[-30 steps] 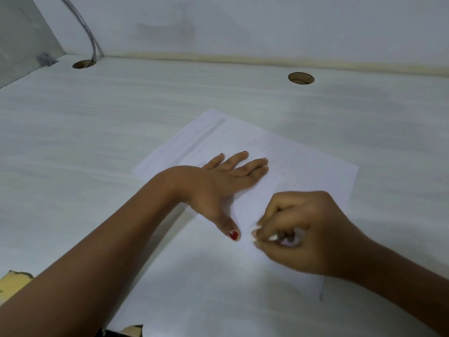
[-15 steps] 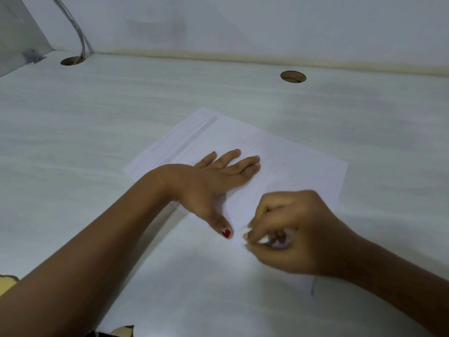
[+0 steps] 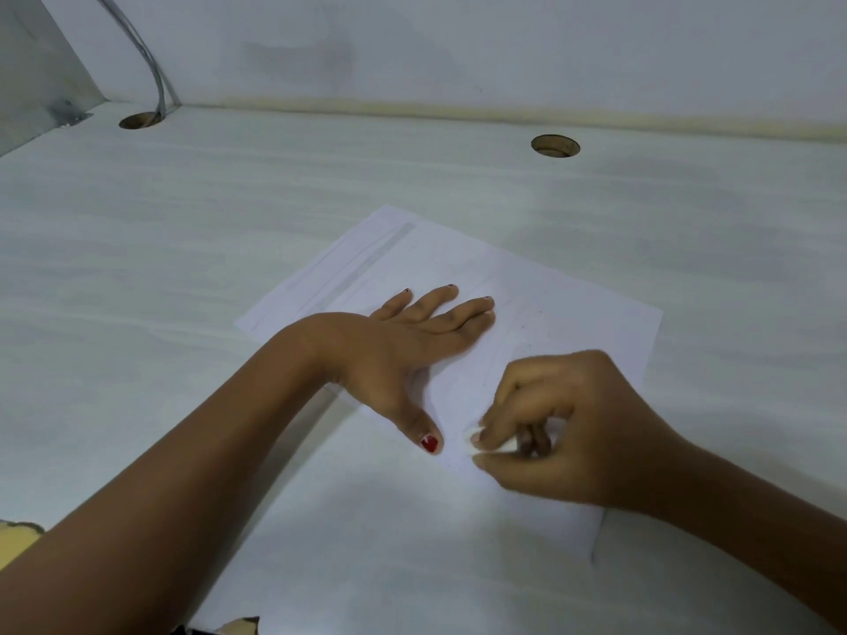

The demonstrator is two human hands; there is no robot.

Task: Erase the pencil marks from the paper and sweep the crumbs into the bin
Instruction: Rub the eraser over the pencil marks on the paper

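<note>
A white sheet of paper (image 3: 573,309) lies flat on the pale desk (image 3: 229,222), with faint grey pencil lines near its far-left edge and middle. My left hand (image 3: 408,355) rests flat on the sheet, fingers spread and thumb pointing toward me. My right hand (image 3: 563,428) is pinched on a small white eraser (image 3: 481,440), whose tip touches the paper just right of my left thumb. A few tiny dark crumbs dot the sheet beyond my right hand. No bin is in view.
Two round cable holes sit in the desk, one at back left (image 3: 137,120) with a grey cable (image 3: 146,52) running into it, one at back right (image 3: 555,145). A white wall closes the back. A yellow scrap (image 3: 18,538) shows at the lower left.
My right hand with the eraser has shifted slightly left, toward my left thumb. My left hand stays flat on the sheet. The head camera has moved a little.
</note>
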